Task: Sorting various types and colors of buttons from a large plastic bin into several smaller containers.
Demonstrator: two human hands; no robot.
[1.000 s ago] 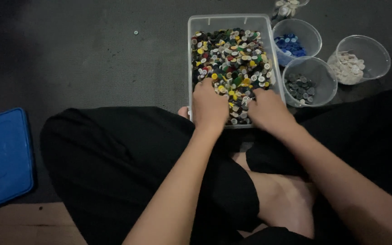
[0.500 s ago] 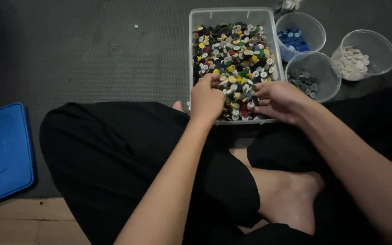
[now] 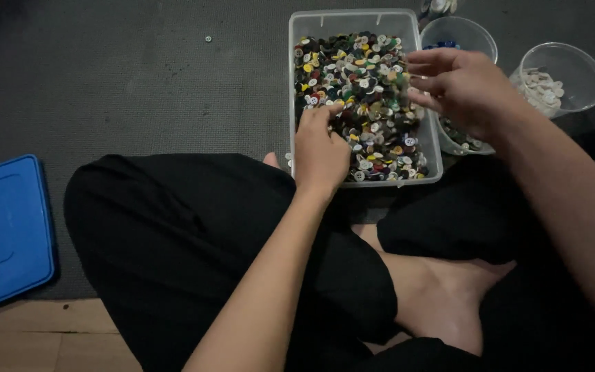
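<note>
Blue lid (image 3: pixel 5 231) on the floor at 9 o'clock. Left hand (image 3: pixel 319 148) lies on mixed buttons (image 3: pixel 359 89) in clear bin (image 3: pixel 296 83) at 12, fingertips pinching at some. Right hand (image 3: pixel 459 86) at 1 o'clock hovers over bin edge, fingers loosely spread; cups w/ sorted buttons (image 3: pixel 559 79) beyond.

Your left hand (image 3: pixel 321 148) reaches forward palm down, forearm running straight out from your lap, fingers curled with the tips pressed low. Your right hand (image 3: pixel 459 86) hovers higher, wrist bent inward, fingers loosely spread and slightly blurred. You sit cross-legged, one bare foot showing.
</note>
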